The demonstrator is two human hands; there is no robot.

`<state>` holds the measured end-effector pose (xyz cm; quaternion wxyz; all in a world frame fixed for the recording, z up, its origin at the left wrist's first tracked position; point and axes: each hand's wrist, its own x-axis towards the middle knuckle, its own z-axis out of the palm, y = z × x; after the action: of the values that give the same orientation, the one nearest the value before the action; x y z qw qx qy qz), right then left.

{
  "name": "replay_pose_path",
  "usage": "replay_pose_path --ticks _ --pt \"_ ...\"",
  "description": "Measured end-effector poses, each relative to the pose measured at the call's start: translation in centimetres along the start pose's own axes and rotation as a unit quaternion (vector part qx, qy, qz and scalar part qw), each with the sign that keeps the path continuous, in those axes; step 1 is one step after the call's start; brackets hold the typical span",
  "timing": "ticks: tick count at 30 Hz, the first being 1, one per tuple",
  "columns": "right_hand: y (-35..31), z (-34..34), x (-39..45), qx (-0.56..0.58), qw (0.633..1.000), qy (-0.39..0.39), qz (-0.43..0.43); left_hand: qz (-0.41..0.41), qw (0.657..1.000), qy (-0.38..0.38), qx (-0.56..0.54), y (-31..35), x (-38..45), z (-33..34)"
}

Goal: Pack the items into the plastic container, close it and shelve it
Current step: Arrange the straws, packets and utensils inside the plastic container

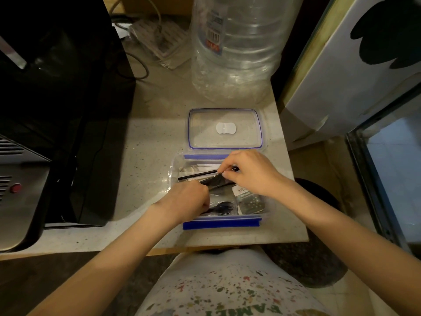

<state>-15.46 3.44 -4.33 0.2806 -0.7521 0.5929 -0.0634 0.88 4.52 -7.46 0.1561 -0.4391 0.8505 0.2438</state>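
A clear plastic container with blue clips sits open near the counter's front edge. Its clear lid with a blue seal lies flat just behind it. Both hands are inside the container. My right hand pinches a black wrapped packet over the middle, beside a thin black straw. My left hand grips the packet's left end. Beneath them lie a wrapped black plastic fork and a small printed sachet.
A big clear water jug stands behind the lid. A black appliance fills the counter's left side, with cables and a bag behind it. A white fridge and a glass door are on the right. The counter ends just past the container.
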Motion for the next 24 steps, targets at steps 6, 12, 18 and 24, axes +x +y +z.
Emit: replay_pose_path --ticks 6,12,18,24 --pt "1.3 -1.2 0.1 0.085 0.993 -0.001 0.082 -0.012 0.998 0.043 0.038 0.1 0.2 0.1" --pt "1.3 -1.0 -0.2 0.086 0.987 -0.086 0.108 0.017 0.999 0.042 -0.027 -0.2 0.1 0.3" --pt "0.7 0.1 -0.3 0.046 0.981 -0.170 0.078 0.030 0.995 0.086 -0.037 -0.7 -1.4 -1.8" --pt "-0.5 1.9 -0.5 -0.014 0.985 -0.169 0.039 0.000 0.996 0.080 0.038 -1.5 -1.1 -2.1"
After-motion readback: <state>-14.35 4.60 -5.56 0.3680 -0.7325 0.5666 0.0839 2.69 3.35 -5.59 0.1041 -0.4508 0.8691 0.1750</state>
